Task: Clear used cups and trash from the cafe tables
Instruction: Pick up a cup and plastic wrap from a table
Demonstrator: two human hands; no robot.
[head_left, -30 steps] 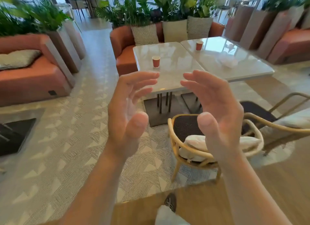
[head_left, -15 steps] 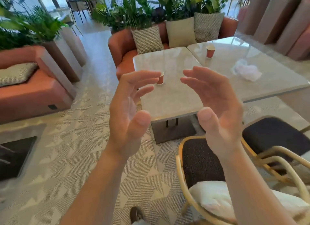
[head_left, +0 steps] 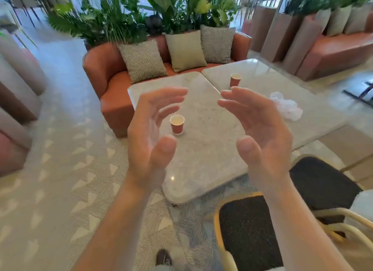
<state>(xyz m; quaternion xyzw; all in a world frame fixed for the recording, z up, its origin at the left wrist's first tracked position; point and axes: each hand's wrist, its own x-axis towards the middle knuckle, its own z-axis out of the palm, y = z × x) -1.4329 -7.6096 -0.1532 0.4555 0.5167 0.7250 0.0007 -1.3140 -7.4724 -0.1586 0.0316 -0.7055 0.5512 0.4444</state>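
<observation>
red cup (head_left: 177, 123) stands on the marble table (head_left: 203, 153), seen between left hand (head_left: 149, 141) and right hand (head_left: 262, 133), both spread, empty.

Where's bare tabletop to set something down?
Near table: bare from the near cup to the chair-side edge. Far table: bare behind the far cup, toward the sofa. Tightest between far cup and crumpled white trash; right hand hides part.

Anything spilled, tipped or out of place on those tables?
No spill visible. The near cup on the left table and the far cup on the right table both stand upright. Only a crumpled white paper lies loose on the right table.
</observation>
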